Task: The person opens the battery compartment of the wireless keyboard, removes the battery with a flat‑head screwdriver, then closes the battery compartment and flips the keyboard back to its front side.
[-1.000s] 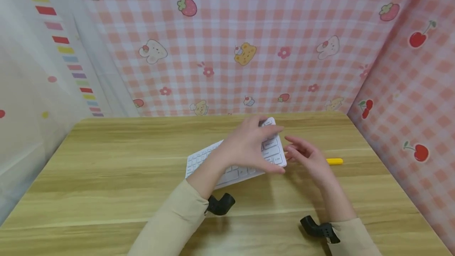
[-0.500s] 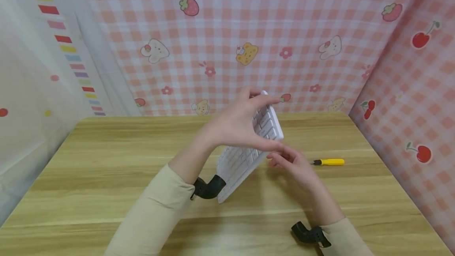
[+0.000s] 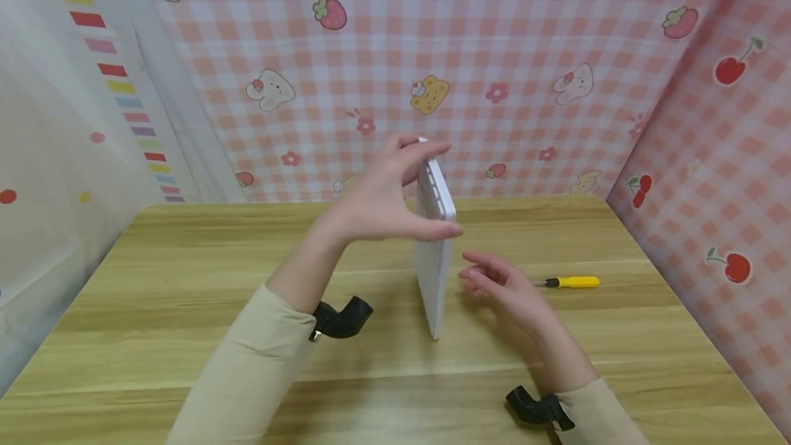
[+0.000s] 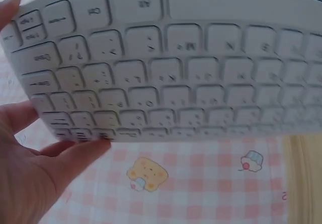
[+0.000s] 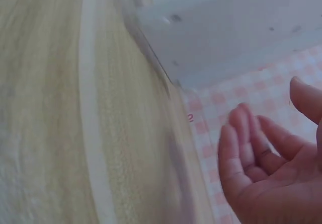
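Observation:
A white keyboard stands nearly upright on one short end, almost edge-on in the head view. My left hand grips its upper end, with the thumb at the near edge and fingers at the far side. Rows of printed keys on the keyboard face the left wrist camera, and part of the left hand shows at its end. The pale underside of the keyboard turns toward the right wrist camera. My right hand, fingers loosely bent and holding nothing, is just right of the keyboard, apart from it.
A screwdriver with a yellow handle lies on the wooden table, beyond the right hand. Its shaft tip is partly hidden by that hand. A pink checked cloth hangs behind the table, another at the right side.
My left hand has lifted and turned the keyboard from a low slant to nearly upright, moving left and up. The right hand has shifted slightly left and down, uncovering more of the screwdriver.

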{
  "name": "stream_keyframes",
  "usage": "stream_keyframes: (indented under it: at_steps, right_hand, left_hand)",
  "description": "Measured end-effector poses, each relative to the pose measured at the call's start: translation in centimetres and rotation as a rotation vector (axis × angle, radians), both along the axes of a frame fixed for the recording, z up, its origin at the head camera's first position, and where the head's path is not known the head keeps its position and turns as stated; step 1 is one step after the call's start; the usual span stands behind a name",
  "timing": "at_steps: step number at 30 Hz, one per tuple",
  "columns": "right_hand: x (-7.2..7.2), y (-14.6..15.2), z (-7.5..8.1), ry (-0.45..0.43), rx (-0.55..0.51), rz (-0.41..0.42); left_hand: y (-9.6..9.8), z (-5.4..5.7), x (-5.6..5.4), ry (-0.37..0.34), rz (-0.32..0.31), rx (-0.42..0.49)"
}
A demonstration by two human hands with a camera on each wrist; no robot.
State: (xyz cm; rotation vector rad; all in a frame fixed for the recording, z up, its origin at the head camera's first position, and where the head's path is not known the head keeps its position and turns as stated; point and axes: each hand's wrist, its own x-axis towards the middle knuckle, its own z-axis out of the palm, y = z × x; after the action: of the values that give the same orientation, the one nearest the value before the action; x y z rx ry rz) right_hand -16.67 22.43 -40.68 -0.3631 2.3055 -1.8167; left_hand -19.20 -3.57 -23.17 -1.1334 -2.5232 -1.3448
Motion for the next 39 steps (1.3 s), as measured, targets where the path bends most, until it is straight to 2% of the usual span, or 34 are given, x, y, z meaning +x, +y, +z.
stream_keyframes:
  at_steps: [5,11,16,20,24,28,35,39]
  right_hand:
    - [-0.1,0.2,-0.3,-0.096,-0.031,0.062]
    - [-0.3,0.3,-0.8,-0.216,-0.115,0.171]
    - [-0.4,0.4,-1.1,-0.209,-0.106,0.215]
    - [-0.3,0.6,-1.3,-0.190,-0.079,0.215]
    - [-0.2,1.0,-1.3,-0.167,-0.037,0.184]
    - [-0.2,1.2,-1.1,-0.134,0.012,0.120]
    - [-0.3,1.8,-0.3,-0.085,0.157,0.007]
    - [-0.4,2.2,0.0,-0.062,0.199,-0.030]
  left_hand:
    - [-0.7,-0.7,-0.1,-0.039,-0.050,0.196]
    - [-1.3,-1.7,-0.3,-0.004,-0.082,0.337]
    - [-1.7,-2.3,-0.5,0.029,-0.121,0.402]
    - [-2.2,-2.9,-0.7,0.012,-0.130,0.405]
    - [-3.0,-3.6,-0.7,-0.034,-0.088,0.352]
    - [-4.1,-4.3,-0.8,-0.052,-0.056,0.312]
    - [-6.1,-5.8,-0.6,-0.054,-0.037,0.284]
    - [-7.1,-6.8,-0.5,-0.068,-0.035,0.282]
